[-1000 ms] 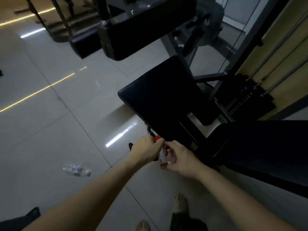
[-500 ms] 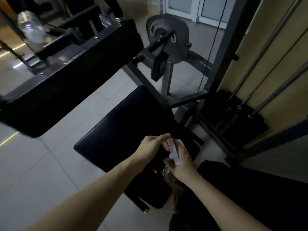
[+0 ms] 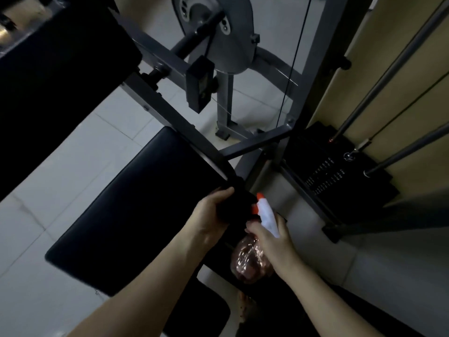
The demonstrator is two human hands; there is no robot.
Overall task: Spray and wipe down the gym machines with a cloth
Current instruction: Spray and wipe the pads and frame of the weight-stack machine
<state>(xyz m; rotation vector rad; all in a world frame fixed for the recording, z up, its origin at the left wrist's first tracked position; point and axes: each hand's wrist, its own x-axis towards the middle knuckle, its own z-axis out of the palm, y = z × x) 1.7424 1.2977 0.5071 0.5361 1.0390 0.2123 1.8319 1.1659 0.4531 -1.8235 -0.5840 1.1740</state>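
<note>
My right hand [image 3: 269, 242] grips the neck of a clear pinkish spray bottle [image 3: 250, 261] with a white head and orange nozzle [image 3: 263, 210]; the nozzle points up and to the left. My left hand [image 3: 210, 215] holds a dark cloth [image 3: 237, 205] bunched just left of the nozzle, over the near right edge of the machine's black seat pad [image 3: 136, 210]. The cloth is hard to tell apart from the dark pad and frame behind it.
A big black pad [image 3: 56, 86] hangs at upper left. The grey frame bars [image 3: 170, 115] and a round cam plate [image 3: 228, 32] stand behind the seat. The weight stack [image 3: 328, 171] with guide rods is at right. Pale floor tiles lie at left.
My view swung up from the floor toward the machine. The hands came apart a little and rose over the seat edge; the bottle's orange nozzle now shows, with the cloth beside it.
</note>
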